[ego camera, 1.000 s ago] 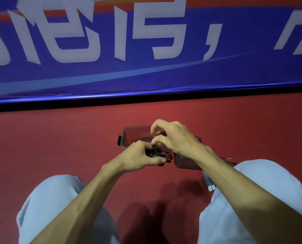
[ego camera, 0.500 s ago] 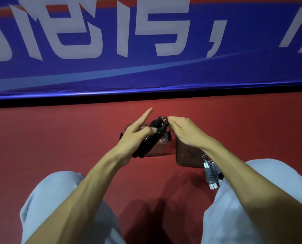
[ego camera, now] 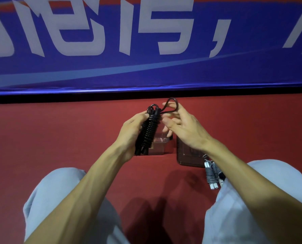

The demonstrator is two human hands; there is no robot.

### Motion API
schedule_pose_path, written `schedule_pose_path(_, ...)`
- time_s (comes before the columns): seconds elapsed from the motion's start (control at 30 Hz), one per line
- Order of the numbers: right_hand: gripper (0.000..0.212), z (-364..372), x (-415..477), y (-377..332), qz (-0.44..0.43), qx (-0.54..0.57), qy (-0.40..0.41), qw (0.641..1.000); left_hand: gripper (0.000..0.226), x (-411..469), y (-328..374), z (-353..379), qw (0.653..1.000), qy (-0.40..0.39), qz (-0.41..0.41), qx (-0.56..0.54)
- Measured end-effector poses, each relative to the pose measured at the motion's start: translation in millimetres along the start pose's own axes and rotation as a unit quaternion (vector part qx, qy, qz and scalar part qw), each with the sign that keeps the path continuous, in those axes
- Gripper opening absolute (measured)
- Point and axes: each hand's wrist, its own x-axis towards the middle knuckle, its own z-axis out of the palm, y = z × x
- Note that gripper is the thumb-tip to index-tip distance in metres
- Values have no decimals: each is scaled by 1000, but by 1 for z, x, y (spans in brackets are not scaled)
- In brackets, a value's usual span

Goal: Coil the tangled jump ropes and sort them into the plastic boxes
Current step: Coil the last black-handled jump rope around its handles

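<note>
Two hands on one black jump rope (ego camera: 149,131): our left hand (ego camera: 129,136) grips the wound bundle, long axis near upright, top leaning right, handle ends down by the wrist. Our right hand (ego camera: 183,127) sits just right of the bundle's top, fingers hooked through the free loop (ego camera: 172,98) running out of that end. We judge the step as tucking this tail to lock the coil. The right hand is nearer. Both plastic boxes sit on the red floor (ego camera: 58,138) below our hands: clear box (ego camera: 158,147) partly behind the bundle, darker box (ego camera: 187,155) beside it, under our right wrist. A coiled grey rope (ego camera: 211,175) lies by the right knee. Floor runs wide on the left.
</note>
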Motion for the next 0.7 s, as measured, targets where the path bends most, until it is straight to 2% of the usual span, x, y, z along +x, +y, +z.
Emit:
schedule_pose_path(0.13, 45, -3, 2, 7, -68, -99, 24, 992, 24, -4, 4, 0, 999, -21, -34, -8)
schedule_pose_path(0.27, 53, -4, 7, 6, -114, -131, 130, 976, 32, -3, 0, 1, 998, -40, -44, 19)
schedule_pose_path(0.43, 25, -2, 10, 1, -77, 19, 150, 985, 28, -5, -5, 3, 997, -57, -41, 41)
schedule_pose_path(0.57, 27, -5, 13, 1, -23, 147, 129, 980, 25, -7, -3, 4, 995, -78, -47, 41)
schedule_pose_path(0.7, 22, -11, 11, 1, 70, 310, 117, 941, 37, -4, -2, 2, 991, -87, -98, 3)
